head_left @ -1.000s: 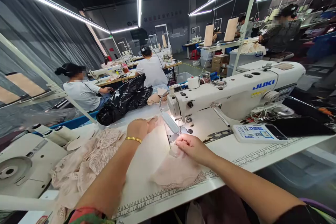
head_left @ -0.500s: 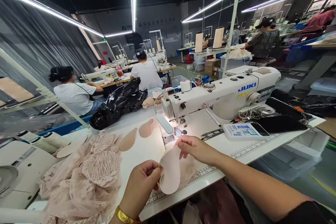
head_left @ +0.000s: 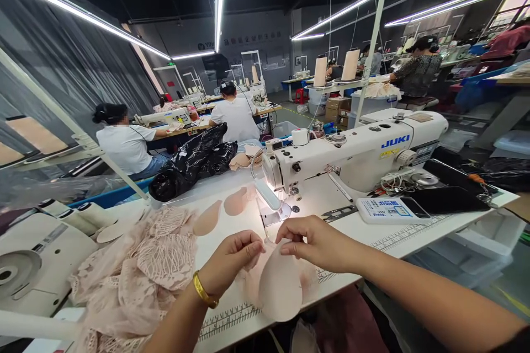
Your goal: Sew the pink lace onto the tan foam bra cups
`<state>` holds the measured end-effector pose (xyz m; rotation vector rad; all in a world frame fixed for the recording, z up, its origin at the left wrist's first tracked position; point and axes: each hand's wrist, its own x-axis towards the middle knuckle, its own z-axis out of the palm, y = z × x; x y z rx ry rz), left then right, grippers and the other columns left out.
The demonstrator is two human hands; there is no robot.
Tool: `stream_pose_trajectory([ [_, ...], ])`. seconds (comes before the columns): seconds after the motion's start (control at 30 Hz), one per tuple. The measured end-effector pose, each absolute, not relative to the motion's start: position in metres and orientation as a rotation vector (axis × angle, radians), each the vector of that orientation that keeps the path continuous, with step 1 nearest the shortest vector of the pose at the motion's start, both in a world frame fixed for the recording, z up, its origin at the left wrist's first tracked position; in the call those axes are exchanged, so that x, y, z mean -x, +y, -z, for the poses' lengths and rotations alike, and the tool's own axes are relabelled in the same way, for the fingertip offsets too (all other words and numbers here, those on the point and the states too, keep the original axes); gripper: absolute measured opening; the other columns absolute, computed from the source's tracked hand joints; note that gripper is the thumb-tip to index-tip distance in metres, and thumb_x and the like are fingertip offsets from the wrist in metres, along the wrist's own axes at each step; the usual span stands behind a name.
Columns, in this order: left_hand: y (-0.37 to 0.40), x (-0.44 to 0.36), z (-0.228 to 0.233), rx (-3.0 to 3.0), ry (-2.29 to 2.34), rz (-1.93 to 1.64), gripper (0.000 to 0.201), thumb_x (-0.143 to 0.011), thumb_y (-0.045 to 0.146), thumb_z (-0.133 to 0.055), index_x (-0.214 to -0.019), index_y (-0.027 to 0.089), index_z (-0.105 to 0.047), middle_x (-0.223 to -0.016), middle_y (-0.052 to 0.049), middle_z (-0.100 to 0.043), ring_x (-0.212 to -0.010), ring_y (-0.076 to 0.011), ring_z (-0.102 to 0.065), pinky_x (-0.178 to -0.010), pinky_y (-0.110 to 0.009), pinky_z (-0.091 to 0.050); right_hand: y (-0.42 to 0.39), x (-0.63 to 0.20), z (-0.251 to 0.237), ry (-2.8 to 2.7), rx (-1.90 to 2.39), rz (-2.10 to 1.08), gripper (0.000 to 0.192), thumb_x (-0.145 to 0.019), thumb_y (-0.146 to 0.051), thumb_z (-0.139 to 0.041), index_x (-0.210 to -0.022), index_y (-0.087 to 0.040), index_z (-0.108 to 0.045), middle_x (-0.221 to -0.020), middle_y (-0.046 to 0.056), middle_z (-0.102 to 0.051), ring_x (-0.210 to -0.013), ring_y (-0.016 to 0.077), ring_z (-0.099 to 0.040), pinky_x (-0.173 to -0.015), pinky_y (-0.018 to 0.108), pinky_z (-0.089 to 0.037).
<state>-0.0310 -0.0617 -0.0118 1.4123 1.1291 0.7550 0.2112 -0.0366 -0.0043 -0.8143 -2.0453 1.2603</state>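
We note a pale pink, oval foam cup pad (head_left: 280, 287) held just above the near edge of the white sewing table (head_left: 232, 231) — our left hand (head_left: 232, 256) pinches its upper left rim, our right hand (head_left: 318, 242) its top edge, fingers closed on it. Behind it, the white JUKI sewing machine (head_left: 356, 154); to the left, a heap of pink lace fabric (head_left: 141, 270) — two more pink pads (head_left: 223, 209) lie beyond.

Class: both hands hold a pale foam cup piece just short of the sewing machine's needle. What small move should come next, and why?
Probably slide the foam cup piece forward under the presser foot: the left hand and right hand pinch its top edge just short of the lit needle area.
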Motion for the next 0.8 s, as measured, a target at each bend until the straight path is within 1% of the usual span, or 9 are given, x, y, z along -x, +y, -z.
stream_pose_trajectory([
  [0.07,-0.067,0.03,0.012,-1.475,1.121,-0.802,0.047,-0.089,0.065,-0.063,-0.086,0.018,-0.063,-0.072,0.002,-0.053,-0.069,-0.0145,-0.046,-0.067,-0.027,-0.038,-0.035,-0.209,0.005,-2.056,0.827,-1.193,0.011,-0.089,-0.026,-0.071,-0.099,-0.022,-0.076,-0.073,-0.003,-0.061,-0.07,0.0146,-0.056,-0.066,0.026,-0.042],
  [0.13,-0.073,0.027,0.013,-1.551,1.093,-0.762,0.041,-0.083,0.058,-0.071,-0.092,0.019,-0.061,-0.082,0.001,-0.054,-0.077,-0.0165,-0.05,-0.07,-0.028,-0.041,-0.035,-0.206,0.006,-2.06,0.843,-1.113,0.014,-0.09,-0.026,-0.07,-0.103,-0.023,-0.076,-0.076,-0.002,-0.064,-0.072,0.0153,-0.057,-0.067,0.026,-0.043],
  [0.2,-0.077,0.026,0.013,-1.661,1.176,-0.678,0.033,-0.078,0.045,-0.076,-0.085,0.021,-0.055,-0.077,0.004,-0.051,-0.072,-0.0155,-0.047,-0.064,-0.026,-0.039,-0.036,-0.202,0.005,-2.053,0.842,-0.999,0.017,-0.091,-0.025,-0.07,-0.108,-0.024,-0.075,-0.083,0.0,-0.069,-0.075,0.0166,-0.06,-0.068,0.027,-0.044],
  [0.27,-0.076,0.029,0.011,-1.838,1.373,-0.686,0.024,-0.082,0.033,-0.069,-0.075,0.022,-0.049,-0.069,0.006,-0.047,-0.064,-0.0139,-0.045,-0.058,-0.025,-0.036,-0.038,-0.197,0.005,-2.063,0.762,-0.784,0.019,-0.094,-0.022,-0.067,-0.112,-0.023,-0.072,-0.09,0.003,-0.072,-0.08,0.0182,-0.061,-0.07,0.028,-0.046],
  [0.37,-0.07,0.044,0.005,-2.259,1.57,-1.003,0.011,-0.085,0.018,-0.057,-0.077,0.022,-0.051,-0.066,0.006,-0.051,-0.058,-0.0132,-0.047,-0.054,-0.024,-0.036,-0.039,-0.185,0.013,-2.06,0.591,-0.394,0.014,-0.099,-0.015,-0.057,-0.105,-0.02,-0.068,-0.087,0.005,-0.068,-0.08,0.0182,-0.059,-0.069,0.028,-0.044],
  [0.47,-0.063,0.059,0.006,-2.844,1.518,-1.236,0.015,-0.089,0.008,-0.052,-0.085,0.023,-0.055,-0.07,0.003,-0.06,-0.06,-0.0155,-0.051,-0.059,-0.027,-0.04,-0.028,-0.174,0.035,-2.073,0.554,-0.157,0.022,-0.099,-0.007,-0.047,-0.095,-0.02,-0.065,-0.085,0.004,-0.064,-0.076,0.016,-0.056,-0.066,0.026,-0.042],
  [0.53,-0.061,0.063,0.012,-3.083,1.443,-1.004,0.014,-0.094,0.01,-0.051,-0.091,0.022,-0.058,-0.081,-0.001,-0.067,-0.07,-0.0197,-0.057,-0.064,-0.031,-0.043,-0.013,-0.172,0.057,-2.15,0.567,-0.011,0.027,-0.097,-0.004,-0.044,-0.087,-0.02,-0.063,-0.084,0.002,-0.063,-0.072,0.0152,-0.053,-0.063,0.025,-0.038],
  [0.67,-0.056,0.047,0.03,-2.988,1.241,-0.507,0.008,-0.097,0.018,-0.055,-0.1,0.022,-0.061,-0.09,-0.003,-0.071,-0.082,-0.0243,-0.062,-0.071,-0.035,-0.05,0.025,-0.184,0.092,-2.485,0.479,0.183,0.027,-0.098,-0.006,-0.048,-0.08,-0.019,-0.063,-0.079,0.002,-0.063,-0.069,0.0162,-0.05,-0.06,0.027,-0.034],
  [0.8,-0.03,0.02,0.046,-2.973,1.171,-0.434,0.028,-0.087,-0.003,-0.047,-0.094,0.019,-0.062,-0.089,-0.003,-0.07,-0.081,-0.0213,-0.061,-0.074,-0.034,-0.05,0.054,-0.203,0.099,-2.629,0.337,0.141,0.023,-0.099,-0.007,-0.051,-0.085,-0.019,-0.065,-0.089,0.003,-0.069,-0.08,0.0164,-0.056,-0.067,0.026,-0.04],
])
